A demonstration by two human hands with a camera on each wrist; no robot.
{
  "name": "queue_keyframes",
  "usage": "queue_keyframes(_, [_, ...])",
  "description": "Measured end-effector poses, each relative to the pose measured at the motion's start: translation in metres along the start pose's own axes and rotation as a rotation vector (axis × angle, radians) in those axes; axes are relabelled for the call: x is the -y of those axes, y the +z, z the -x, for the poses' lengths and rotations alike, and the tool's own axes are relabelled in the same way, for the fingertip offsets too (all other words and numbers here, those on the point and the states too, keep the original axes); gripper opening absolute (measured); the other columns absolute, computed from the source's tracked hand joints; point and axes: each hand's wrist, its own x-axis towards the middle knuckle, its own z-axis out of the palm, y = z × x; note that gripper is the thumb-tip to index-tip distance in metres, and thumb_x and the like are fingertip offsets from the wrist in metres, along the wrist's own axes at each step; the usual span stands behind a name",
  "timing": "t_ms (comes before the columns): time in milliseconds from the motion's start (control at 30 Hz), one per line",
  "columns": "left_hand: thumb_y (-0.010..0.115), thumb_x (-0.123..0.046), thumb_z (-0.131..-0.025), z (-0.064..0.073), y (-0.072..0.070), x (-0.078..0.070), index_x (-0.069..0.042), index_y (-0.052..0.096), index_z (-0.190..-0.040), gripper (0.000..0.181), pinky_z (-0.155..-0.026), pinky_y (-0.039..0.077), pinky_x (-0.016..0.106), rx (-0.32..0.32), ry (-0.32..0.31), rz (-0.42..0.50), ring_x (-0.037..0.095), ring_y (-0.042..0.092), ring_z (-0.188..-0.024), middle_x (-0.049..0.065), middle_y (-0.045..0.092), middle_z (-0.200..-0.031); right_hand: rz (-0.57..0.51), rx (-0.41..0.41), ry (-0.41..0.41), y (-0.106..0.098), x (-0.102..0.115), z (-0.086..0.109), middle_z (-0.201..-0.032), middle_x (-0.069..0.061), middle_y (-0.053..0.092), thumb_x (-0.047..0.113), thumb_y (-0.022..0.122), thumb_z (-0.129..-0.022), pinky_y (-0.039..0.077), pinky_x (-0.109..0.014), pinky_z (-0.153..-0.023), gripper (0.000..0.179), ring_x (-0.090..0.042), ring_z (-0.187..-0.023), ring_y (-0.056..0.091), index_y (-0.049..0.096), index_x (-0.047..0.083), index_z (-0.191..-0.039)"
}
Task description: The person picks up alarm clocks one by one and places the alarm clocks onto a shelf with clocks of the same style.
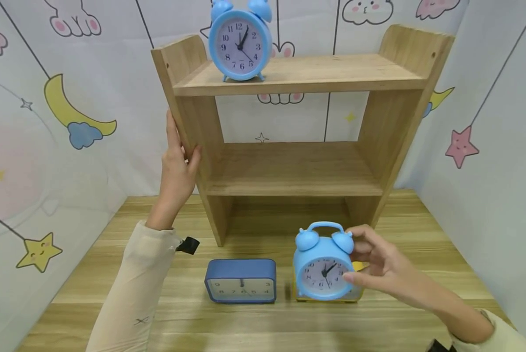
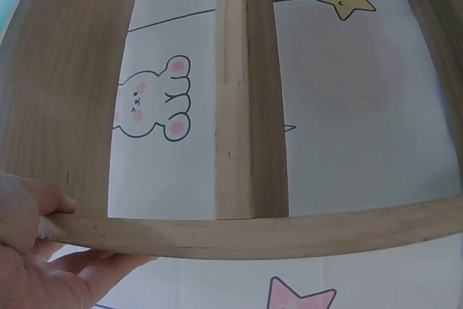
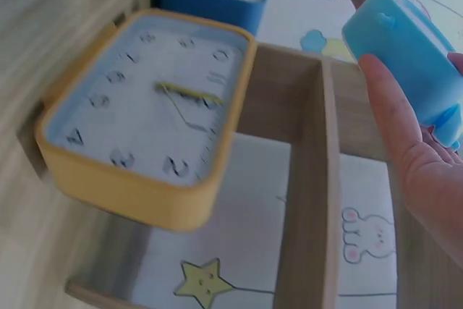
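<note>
In the head view my left hand [image 1: 177, 168] grips the left side panel of a wooden shelf [image 1: 294, 168]. The left wrist view shows the thumb on one face of the panel edge [image 2: 289, 239] and the fingers on the other. My right hand [image 1: 388, 269] holds a light blue twin-bell alarm clock [image 1: 322, 249] by its right side, in front of the shelf. Behind that clock, a yellow rectangular clock [image 3: 137, 106] is mostly hidden in the head view but shows fully in the right wrist view. Left of it stands a dark blue rectangular clock [image 1: 241, 281].
Another light blue twin-bell alarm clock [image 1: 240, 46] stands on the shelf's top board, toward the left. The shelf rests on a wood-grain table [image 1: 166, 313]. Patterned white cloth [image 1: 87, 181] walls the table at the back and sides.
</note>
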Motion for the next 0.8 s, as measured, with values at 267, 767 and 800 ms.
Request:
queue_keyframes(267, [0.054, -0.006, -0.102, 0.000, 0.001, 0.000, -0.020, -0.002, -0.161, 0.083, -0.090, 0.053, 0.055, -0.006, -0.001, 0.005, 0.038, 0.054, -0.123, 0.013, 0.033, -0.158, 0.041, -0.057, -0.094, -0.032, 0.020, -0.020, -0.116, -0.014, 0.066, -0.027, 0.058, -0.084, 0.060, -0.036, -0.077, 0.057, -0.022, -0.103, 0.066, 0.044, -0.006, -0.135])
queue_keyframes(767, [0.053, -0.005, -0.102, 0.000, 0.000, 0.001, -0.020, -0.003, -0.161, 0.083, -0.089, 0.053, 0.057, -0.005, 0.010, 0.007, 0.040, 0.054, -0.122, 0.018, 0.034, -0.156, 0.132, -0.327, -0.084, -0.073, 0.082, -0.066, -0.117, -0.017, 0.061, -0.022, 0.058, -0.087, 0.060, -0.033, -0.067, 0.056, -0.022, -0.093, 0.071, 0.053, -0.002, -0.139])
queue_keyframes(800, [0.053, -0.005, -0.102, 0.000, 0.000, 0.001, -0.020, -0.003, -0.161, 0.083, -0.089, 0.053, 0.057, -0.005, 0.008, 0.005, 0.040, 0.054, -0.122, 0.018, 0.033, -0.156, 0.134, -0.330, -0.092, -0.076, 0.085, -0.069, -0.117, -0.017, 0.062, -0.021, 0.059, -0.087, 0.060, -0.033, -0.067, 0.056, -0.022, -0.092, 0.072, 0.052, -0.002, -0.140])
